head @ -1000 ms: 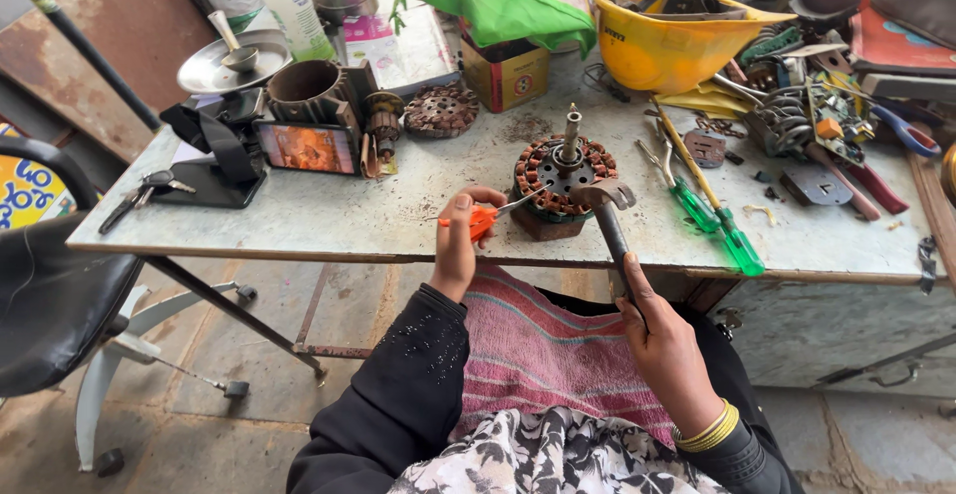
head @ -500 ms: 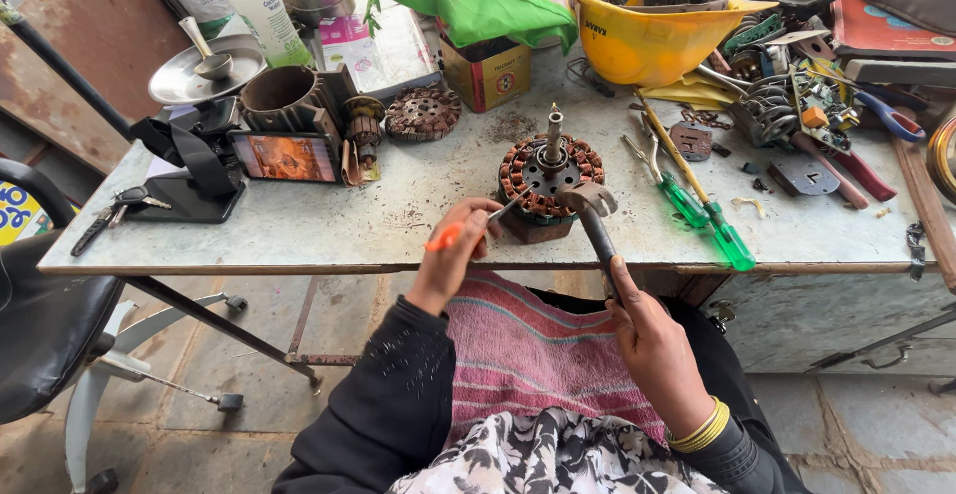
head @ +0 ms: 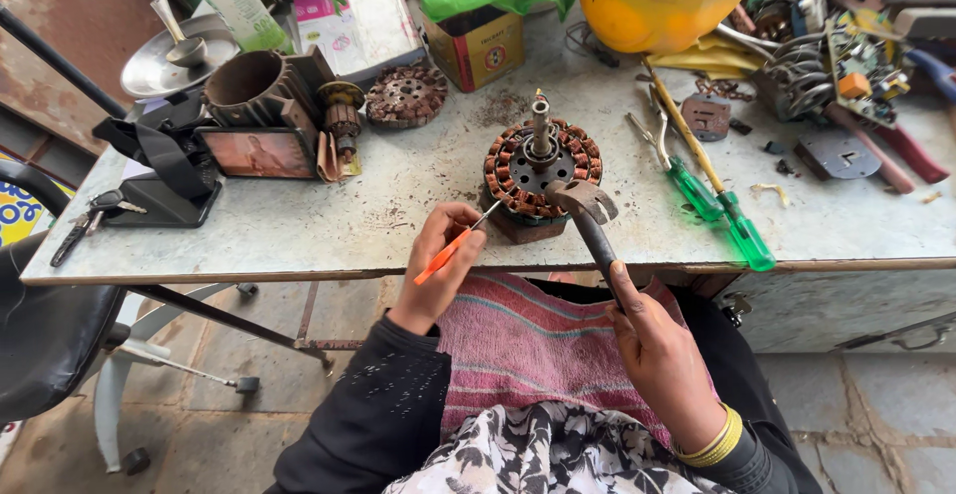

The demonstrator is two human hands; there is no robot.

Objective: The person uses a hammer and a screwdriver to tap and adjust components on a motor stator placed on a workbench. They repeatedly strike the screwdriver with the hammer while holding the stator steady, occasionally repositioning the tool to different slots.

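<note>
Two hands: left (head: 438, 270), right (head: 662, 355). One stator (head: 543, 165), one hammer (head: 588, 220), one orange screwdriver (head: 453, 250). Two green screwdrivers (head: 742, 235), one yellow helmet (head: 662, 1), one chair (head: 50, 335), one key bunch (head: 90, 217).

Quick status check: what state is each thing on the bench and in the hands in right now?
Left hand: gripping the orange-handled screwdriver, tip at the winding.
Right hand: gripping the dark-handled hammer, head raised beside the winding.
Round copper-wound motor stator: flat on the table, shaft upright.
Two green-handled screwdrivers: lying loose, untouched.
Yellow hard hat: upturned, holding parts.
Grey worktable: cluttered.
</note>
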